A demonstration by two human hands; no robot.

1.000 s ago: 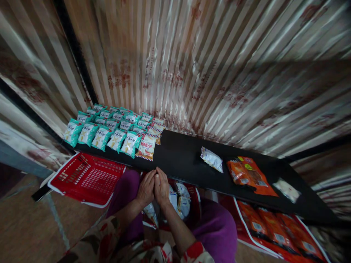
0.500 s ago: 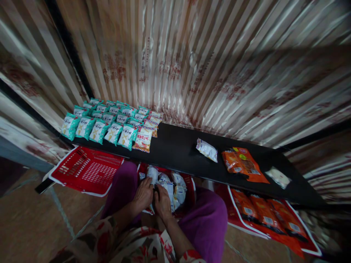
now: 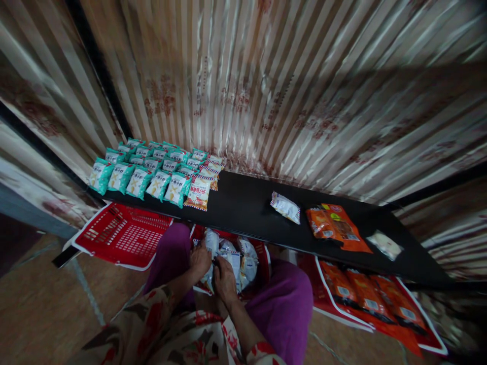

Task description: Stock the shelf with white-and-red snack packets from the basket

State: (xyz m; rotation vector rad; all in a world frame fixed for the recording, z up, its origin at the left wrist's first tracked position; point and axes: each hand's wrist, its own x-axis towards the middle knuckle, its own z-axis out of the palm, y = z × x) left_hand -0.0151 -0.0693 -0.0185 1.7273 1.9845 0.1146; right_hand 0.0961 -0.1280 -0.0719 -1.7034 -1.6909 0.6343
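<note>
Between my knees a middle red basket (image 3: 263,256) holds several white and blue snack bags (image 3: 247,266). My left hand (image 3: 200,259) is inside its left part, fingers curled at the edge of an upright snack bag (image 3: 212,241). Close beside it, my right hand (image 3: 225,278) bends its fingers against the same group of bags, with a small dark spot by the thumb that I cannot make out. The fingertips of both hands are partly hidden among the bags.
A narrow black shelf (image 3: 243,203) spans the front. It carries rows of green snack bags (image 3: 139,182), orange-striped bags (image 3: 198,191), a lone white bag (image 3: 285,207), orange packets (image 3: 337,225) and a clear packet (image 3: 385,245). Red baskets stand left (image 3: 125,238) and right (image 3: 422,309).
My left hand has drawn slightly left and down, its fingers more curled, and more of the bags shows between my hands. My right hand has barely moved.
</note>
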